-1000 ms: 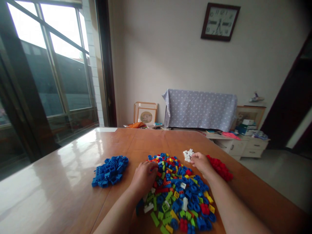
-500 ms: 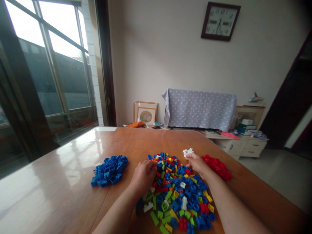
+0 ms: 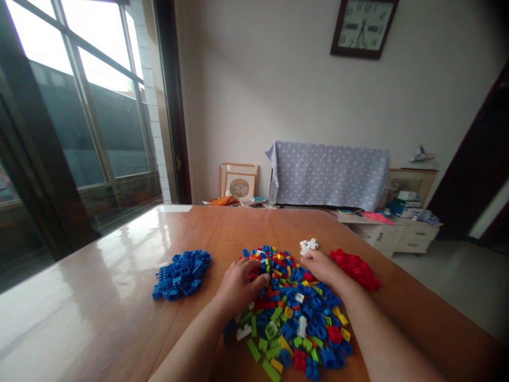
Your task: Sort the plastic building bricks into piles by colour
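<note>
A mixed heap of toy building bricks [image 3: 296,313] in blue, green, yellow, red, orange and white lies in front of me. Over its upper left side is my left hand [image 3: 241,284], thumb apart from the fingers and nothing visible in its grasp; some fingertips are hidden among the bricks. My right hand [image 3: 321,266] is closed at the heap's upper right, just below a small pile of white bricks [image 3: 308,245]. Whatever its curled fingers hold is hidden. Right of that hand sits a pile of red bricks [image 3: 355,269], partly behind the wrist.
To the left, a pile of blue bricks [image 3: 183,276] stands apart on the glossy wooden table [image 3: 119,313]. Beyond the far edge are a cloth-covered object [image 3: 328,175], framed pictures [image 3: 239,183] and a white cabinet [image 3: 411,239].
My left thumb has spread away from the fingers over the heap. My right hand has drawn slightly back from the white pile, its fingers more curled. The view has shifted slightly.
</note>
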Demonstrator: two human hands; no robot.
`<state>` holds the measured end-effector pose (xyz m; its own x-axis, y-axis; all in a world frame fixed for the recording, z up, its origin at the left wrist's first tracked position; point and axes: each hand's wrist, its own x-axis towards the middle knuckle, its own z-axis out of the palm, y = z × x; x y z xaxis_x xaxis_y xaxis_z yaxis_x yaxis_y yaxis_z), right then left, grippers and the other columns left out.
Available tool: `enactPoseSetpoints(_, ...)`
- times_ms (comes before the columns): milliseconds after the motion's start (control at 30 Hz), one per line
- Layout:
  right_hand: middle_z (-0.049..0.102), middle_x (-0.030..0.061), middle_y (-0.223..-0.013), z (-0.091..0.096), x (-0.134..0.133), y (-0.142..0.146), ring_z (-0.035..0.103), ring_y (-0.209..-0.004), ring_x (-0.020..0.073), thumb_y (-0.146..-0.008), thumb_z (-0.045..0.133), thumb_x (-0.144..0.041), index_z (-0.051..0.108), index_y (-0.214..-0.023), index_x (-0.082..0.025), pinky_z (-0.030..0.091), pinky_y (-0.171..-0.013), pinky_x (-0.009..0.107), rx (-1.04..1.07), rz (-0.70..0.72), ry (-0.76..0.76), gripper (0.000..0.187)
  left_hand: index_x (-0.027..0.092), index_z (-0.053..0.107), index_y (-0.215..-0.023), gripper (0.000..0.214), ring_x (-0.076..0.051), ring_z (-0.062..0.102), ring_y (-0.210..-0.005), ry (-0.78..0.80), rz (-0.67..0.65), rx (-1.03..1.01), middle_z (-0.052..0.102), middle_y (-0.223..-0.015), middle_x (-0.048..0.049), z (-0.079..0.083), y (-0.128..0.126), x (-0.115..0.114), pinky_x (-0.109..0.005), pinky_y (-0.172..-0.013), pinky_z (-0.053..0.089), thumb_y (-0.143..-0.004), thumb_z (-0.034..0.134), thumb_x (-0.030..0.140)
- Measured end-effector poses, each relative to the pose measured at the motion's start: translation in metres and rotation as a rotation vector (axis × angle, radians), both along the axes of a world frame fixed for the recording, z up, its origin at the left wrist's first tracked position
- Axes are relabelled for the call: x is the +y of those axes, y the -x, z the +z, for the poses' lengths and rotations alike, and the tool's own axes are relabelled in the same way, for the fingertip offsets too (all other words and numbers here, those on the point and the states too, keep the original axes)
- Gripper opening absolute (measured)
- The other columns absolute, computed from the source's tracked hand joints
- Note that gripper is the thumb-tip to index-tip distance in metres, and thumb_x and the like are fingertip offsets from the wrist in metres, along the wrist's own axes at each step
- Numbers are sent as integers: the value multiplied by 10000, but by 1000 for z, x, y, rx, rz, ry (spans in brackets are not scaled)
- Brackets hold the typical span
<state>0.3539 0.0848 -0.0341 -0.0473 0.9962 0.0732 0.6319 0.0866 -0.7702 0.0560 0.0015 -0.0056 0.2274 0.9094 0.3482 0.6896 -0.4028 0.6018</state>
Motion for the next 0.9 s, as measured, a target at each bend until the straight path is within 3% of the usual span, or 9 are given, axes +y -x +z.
enactPoseSetpoints(133, 647, 1, -693, 2, -7, 12, 557, -665, 147, -789, 603, -351, 655, -780, -169, 382, -591, 222, -2, 58, -22, 189, 271, 593, -1332, 729, -302, 527, -1208, 8, -87, 44, 583, -1320, -84, -1, 0, -4, -380, -1011, 429, -734, 666, 681)
enactPoseSetpoints(233, 671, 10, -758, 6, -11, 24, 571, -696, 148, -781, 623, -345, 673, -861, -159, 417, -631, 228, 19, 131, -21, 209, 272, 540, -1389, 833, -330, 472, -1268, 11, -110, 74, 530, -1393, -93, -5, -1, -3, -420, -1055, 395, -686, 705, 688)
enactPoseSetpoints(433, 653, 10, -766, 26, -28, 41, 568, -694, 154, -790, 641, -356, 668, -1000, -168, 439, -633, 239, 93, 267, -19, 283, 274, 609, -1302, 607, -306, 530, -1169, 18, -84, 98, 581, -1304, -88, -5, -2, -3, -389, -981, 432, -763, 710, 535)
enactPoseSetpoints(633, 600, -15, -700, 43, -42, 41, 506, -627, 121, -816, 606, -327, 666, -896, -168, 366, -550, 207, 18, 324, -69, 189, 265, 662, -1170, 336, -248, 572, -1067, -41, -71, 84, 628, -1160, -68, -5, -3, -1, -335, -941, 445, -854, 623, 370)
enactPoseSetpoints(900, 562, -36, -644, 61, -56, 28, 505, -589, 109, -804, 645, -356, 610, -850, -170, 352, -511, 193, -14, 494, 185, 195, 240, 682, -1070, 236, -202, 600, -978, -29, -80, 13, 631, -1051, -58, -4, -2, 2, -284, -868, 465, -905, 516, 263)
